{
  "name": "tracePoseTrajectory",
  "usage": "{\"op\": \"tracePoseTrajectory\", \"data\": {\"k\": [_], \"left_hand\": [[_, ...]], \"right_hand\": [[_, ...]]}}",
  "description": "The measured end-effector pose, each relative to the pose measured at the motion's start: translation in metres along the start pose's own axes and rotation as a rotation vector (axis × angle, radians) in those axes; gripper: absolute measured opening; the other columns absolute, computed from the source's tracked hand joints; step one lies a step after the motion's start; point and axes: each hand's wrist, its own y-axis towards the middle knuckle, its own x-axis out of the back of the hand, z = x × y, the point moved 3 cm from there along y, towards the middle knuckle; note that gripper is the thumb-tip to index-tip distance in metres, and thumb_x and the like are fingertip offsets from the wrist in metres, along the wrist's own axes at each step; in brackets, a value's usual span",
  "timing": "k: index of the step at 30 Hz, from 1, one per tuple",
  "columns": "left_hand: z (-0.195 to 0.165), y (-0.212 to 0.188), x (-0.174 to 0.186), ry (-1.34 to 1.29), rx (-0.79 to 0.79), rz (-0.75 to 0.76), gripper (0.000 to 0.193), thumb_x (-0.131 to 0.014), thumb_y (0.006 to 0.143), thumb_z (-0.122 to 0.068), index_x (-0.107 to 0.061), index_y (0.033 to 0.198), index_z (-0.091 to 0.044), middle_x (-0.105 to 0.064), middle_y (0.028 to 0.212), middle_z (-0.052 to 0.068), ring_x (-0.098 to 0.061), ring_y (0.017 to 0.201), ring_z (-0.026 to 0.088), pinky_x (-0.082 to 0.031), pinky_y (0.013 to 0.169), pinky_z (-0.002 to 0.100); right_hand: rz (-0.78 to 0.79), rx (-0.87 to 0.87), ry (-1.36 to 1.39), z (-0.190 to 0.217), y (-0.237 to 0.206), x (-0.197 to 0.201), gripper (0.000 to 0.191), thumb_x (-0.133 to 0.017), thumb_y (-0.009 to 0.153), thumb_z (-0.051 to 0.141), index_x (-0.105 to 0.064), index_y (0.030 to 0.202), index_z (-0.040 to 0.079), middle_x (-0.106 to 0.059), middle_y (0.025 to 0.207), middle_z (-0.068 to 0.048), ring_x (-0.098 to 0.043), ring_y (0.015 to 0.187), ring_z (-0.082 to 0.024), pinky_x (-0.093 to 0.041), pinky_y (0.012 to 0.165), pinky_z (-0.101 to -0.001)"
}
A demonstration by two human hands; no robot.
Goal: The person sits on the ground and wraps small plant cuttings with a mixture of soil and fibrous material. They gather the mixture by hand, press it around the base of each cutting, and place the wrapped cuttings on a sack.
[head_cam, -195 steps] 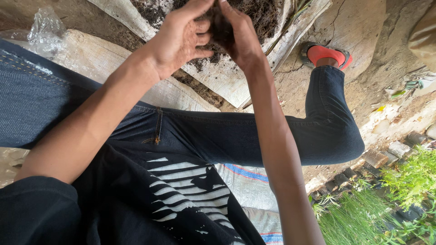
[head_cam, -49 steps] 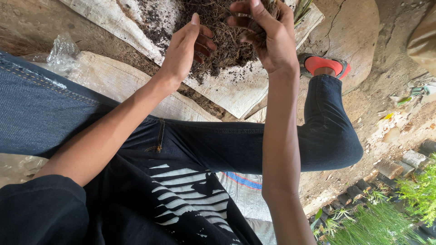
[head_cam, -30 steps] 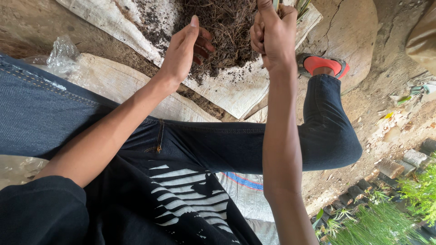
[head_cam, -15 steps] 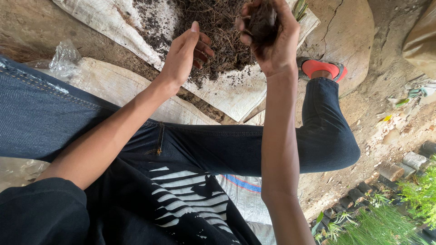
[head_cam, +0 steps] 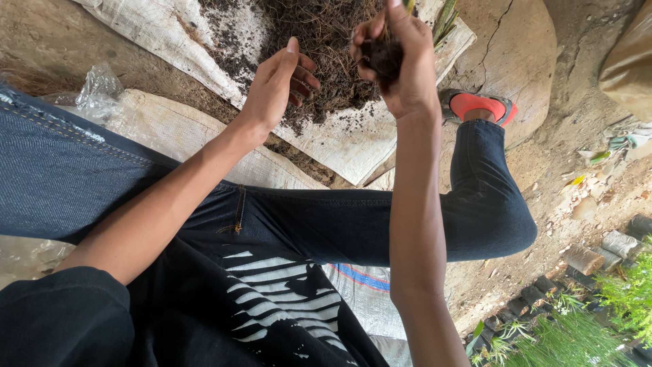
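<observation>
My right hand (head_cam: 401, 64) is raised and closed around a dark clump of soil and roots (head_cam: 384, 56), with a green stem poking out above the fingers. My left hand (head_cam: 278, 85) is open, palm turned toward the right hand, fingers resting at the edge of a heap of dark soil and fibrous roots (head_cam: 319, 41). The heap lies on a white woven sack (head_cam: 339, 146) spread on the ground in front of my bent legs in dark jeans.
A crumpled clear plastic bag (head_cam: 98, 85) lies at the left. My foot in a red sandal (head_cam: 479, 105) rests by a cracked stone slab (head_cam: 523, 61). Small seedlings in dark bags (head_cam: 564, 326) stand in rows at the lower right.
My right hand has lifted off the heap with a clump of soil and roots and closed around it. My left hand has stayed at the heap's edge, fingers spread.
</observation>
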Motion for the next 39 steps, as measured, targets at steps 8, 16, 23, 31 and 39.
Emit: {"op": "tracePoseTrajectory", "data": {"k": [8,16,23,31,39], "left_hand": [[0.003,0.002,0.0,0.02,-0.005,0.001,0.059,-0.028,0.109,-0.055,-0.064,0.109,-0.008,-0.071,0.087,0.005,-0.065,0.071,0.012,-0.05,0.059,0.026],[-0.004,-0.002,-0.003,0.013,-0.002,-0.011,0.06,-0.029,0.109,-0.056,-0.065,0.11,-0.008,-0.072,0.089,0.006,-0.066,0.074,0.012,-0.05,0.061,0.027],[-0.018,-0.014,-0.01,-0.096,-0.003,0.043,0.06,-0.027,0.11,-0.055,-0.064,0.108,-0.008,-0.07,0.092,0.006,-0.064,0.078,0.013,-0.052,0.064,0.028],[0.0,0.015,-0.012,-0.085,0.208,-0.023,0.057,-0.026,0.11,-0.053,-0.064,0.107,-0.01,-0.07,0.088,0.004,-0.06,0.072,0.014,-0.047,0.061,0.028],[0.019,0.014,0.01,0.072,0.248,-0.11,0.051,-0.026,0.112,-0.048,-0.061,0.102,-0.012,-0.062,0.089,0.003,-0.061,0.085,0.012,-0.049,0.077,0.027]], "right_hand": [[0.083,0.289,-0.193,0.006,0.001,0.005,0.057,-0.071,0.106,0.039,-0.057,0.063,0.004,-0.046,0.05,-0.006,-0.045,0.035,-0.015,-0.035,0.032,-0.0317],[-0.111,0.258,-0.396,0.017,-0.003,-0.002,0.046,-0.07,0.105,0.037,-0.058,0.073,0.006,-0.056,0.06,-0.005,-0.058,0.045,-0.014,-0.045,0.039,-0.0291],[0.082,0.279,-0.499,0.046,-0.018,-0.042,0.036,-0.069,0.101,0.037,-0.062,0.107,0.002,-0.073,0.103,-0.013,-0.076,0.091,-0.019,-0.065,0.092,-0.0365],[-0.019,-0.163,0.106,0.006,0.007,-0.041,0.023,-0.072,0.099,0.024,-0.062,0.09,0.005,-0.065,0.077,-0.01,-0.066,0.067,-0.021,-0.056,0.06,-0.0331],[0.107,-0.114,-0.135,-0.006,0.036,-0.086,0.042,-0.074,0.098,0.033,-0.058,0.066,0.011,-0.055,0.053,-0.002,-0.05,0.039,-0.012,-0.04,0.036,-0.0277]]}}
